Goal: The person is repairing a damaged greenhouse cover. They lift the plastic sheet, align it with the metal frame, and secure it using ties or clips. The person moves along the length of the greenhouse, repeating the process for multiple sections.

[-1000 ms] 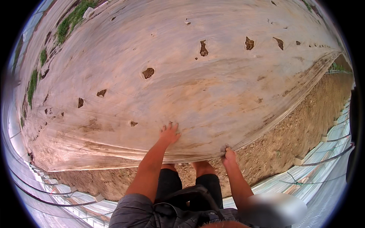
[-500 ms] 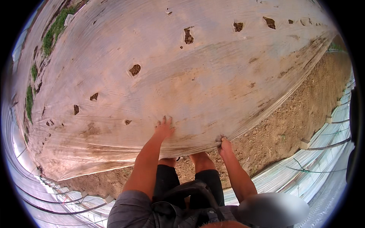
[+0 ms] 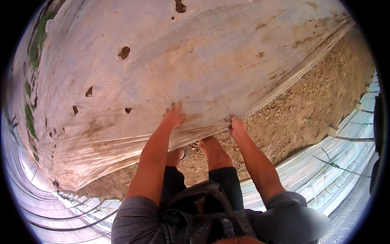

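A wide, whitish plastic film [image 3: 195,69], stained with soil and torn in several places, spreads over the ground before me. My left hand [image 3: 174,117] rests on it near the bunched front edge, palm down and fingers spread. Farther right, my right hand [image 3: 237,125] is closed around the film's edge, with a gathered bit of plastic at its fingertips. Folds run along the border between and to the left of my hands. Dark soil shows through ragged holes, such as one hole [image 3: 124,53] beyond my left hand and a smaller hole [image 3: 128,110] beside it.
Bare brown soil [image 3: 313,93] runs along the film's near edge, under my legs [image 3: 216,153]. Behind me and to the right are translucent sheeting [image 3: 308,179], dark curved pipes [image 3: 351,139] and small blocks [image 3: 333,130]. Green weeds [image 3: 38,40] grow at the far left.
Both hands sit farther up in the picture, the right still gripping the edge and the left still flat on the film. The holes have shifted up and left in view, and more soil shows.
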### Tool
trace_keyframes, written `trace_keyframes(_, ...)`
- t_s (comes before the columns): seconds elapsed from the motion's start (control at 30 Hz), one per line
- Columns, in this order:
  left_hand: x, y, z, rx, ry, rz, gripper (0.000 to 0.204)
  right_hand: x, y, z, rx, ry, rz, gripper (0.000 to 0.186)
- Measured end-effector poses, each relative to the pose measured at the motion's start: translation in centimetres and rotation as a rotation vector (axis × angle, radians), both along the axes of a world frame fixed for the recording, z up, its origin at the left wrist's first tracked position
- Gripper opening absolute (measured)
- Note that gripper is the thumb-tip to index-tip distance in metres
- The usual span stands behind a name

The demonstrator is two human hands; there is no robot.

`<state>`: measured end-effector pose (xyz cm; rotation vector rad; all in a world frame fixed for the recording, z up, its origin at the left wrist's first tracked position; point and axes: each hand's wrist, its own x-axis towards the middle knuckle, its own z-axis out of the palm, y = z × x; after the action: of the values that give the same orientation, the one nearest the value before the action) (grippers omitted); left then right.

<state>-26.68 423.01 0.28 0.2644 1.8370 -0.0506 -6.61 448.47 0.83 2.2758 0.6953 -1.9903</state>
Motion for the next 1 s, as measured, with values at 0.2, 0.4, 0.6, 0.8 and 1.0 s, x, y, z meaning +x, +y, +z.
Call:
trace_keyframes(0.2, 2.5, 3.1, -1.7, 0.003, -0.052, 0.014, 0.081, 3.0, 1.3, -3.3, 0.008, -0.078, 0.084, 0.023)
trace_keyframes(0.4, 2.9, 1.5, -3.3, -0.082, -0.071, -0.016, 0.086, 1.4, -0.2, -2.3, -0.111, -0.159, 0.073, 0.024)
trace_keyframes(0.6, 3.5, 2.5, -3.8, -0.141, -0.147, -0.048, 0.091, 2.4, -1.1, -4.3, -0.078, -0.201, 0.019, 0.022)
trace_keyframes(0.8, 4.8, 4.3, -4.3, -0.125, -0.144, -0.093, 0.092, 4.8, -0.3, -6.1, -0.017, -0.166, 0.058, 0.026)
trace_keyframes(1.0, 5.4, 3.0, -5.2, -0.108, -0.116, -0.106, 0.092, 2.3, -0.7, -4.5, -0.073, -0.291, 0.117, 0.011)
